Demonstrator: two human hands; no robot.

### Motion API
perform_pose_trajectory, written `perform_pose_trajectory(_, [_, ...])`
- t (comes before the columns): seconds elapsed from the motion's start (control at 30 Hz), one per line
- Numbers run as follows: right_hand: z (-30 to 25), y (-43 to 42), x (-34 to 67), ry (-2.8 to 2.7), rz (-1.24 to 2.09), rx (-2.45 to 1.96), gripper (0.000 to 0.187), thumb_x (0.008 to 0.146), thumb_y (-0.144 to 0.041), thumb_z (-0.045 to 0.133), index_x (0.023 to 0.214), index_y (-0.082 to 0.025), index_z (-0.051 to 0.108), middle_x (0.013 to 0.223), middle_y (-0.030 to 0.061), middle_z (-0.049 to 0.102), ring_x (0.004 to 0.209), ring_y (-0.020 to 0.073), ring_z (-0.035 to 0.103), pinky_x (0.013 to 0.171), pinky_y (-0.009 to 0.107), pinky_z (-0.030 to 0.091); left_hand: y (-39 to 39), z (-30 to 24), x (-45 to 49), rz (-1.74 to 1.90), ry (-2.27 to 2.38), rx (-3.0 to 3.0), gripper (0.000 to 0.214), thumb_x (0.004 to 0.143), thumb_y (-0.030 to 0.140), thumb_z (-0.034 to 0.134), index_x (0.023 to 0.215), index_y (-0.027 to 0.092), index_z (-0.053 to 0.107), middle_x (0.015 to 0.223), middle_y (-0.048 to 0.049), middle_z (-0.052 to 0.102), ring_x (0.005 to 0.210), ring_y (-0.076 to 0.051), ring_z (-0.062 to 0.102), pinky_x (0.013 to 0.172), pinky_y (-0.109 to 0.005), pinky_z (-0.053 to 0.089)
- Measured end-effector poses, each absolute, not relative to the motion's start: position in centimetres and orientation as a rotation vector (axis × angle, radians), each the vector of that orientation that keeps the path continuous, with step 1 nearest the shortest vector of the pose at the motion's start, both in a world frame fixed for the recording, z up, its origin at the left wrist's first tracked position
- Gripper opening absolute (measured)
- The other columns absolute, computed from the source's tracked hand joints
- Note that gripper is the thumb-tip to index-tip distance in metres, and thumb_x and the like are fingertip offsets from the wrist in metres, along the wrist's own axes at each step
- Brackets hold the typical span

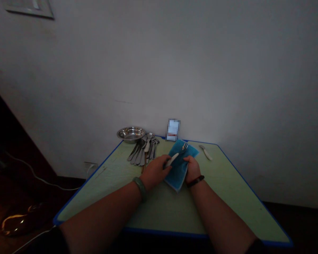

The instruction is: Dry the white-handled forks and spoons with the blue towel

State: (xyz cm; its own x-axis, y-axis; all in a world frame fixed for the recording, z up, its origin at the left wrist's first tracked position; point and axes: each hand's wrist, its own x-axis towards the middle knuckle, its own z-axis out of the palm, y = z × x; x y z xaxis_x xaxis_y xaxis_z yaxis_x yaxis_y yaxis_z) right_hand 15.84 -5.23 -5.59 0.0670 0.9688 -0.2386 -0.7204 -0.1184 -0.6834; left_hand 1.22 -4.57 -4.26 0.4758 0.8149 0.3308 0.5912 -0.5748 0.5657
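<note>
My left hand [155,172] grips the white handle of a fork [172,159], whose metal head rests on a blue cloth [178,173]. My right hand [192,169] holds the cloth close to the fork, and the cloth wraps partly around the fork's neck. To the left of the cloth lies a bunched pile of stainless spoons and forks [143,151]. Another white-handled utensil [205,152] lies apart at the far right, its head too small to identify.
The hands work over a pale green table with a blue edge [159,211], which stands against a grey wall. A steel bowl [131,134] sits at its far left corner, and a blurred upright object [173,129] stands at the back. A white cable [42,180] runs along the floor at left.
</note>
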Motion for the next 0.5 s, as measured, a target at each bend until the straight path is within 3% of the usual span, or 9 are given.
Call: perform_pose_trajectory(0.5, [-5.68, -5.02, 15.95, -0.379, 1.410, -0.833, 0.016, 0.057, -0.017, 0.041, 0.056, -0.015, 0.057, 0.042, 0.0005, 0.057, 0.047, 0.0165, 0.056, 0.052, 0.030, 0.047, -3.85, -4.96, 1.21, 0.882, 1.121, 2.272, 0.030, 0.069, 0.026, 0.053, 0.098, 0.021, 0.051, 0.093, -0.0022, 0.057, 0.080, -0.016, 0.055, 0.071, -0.027, 0.043])
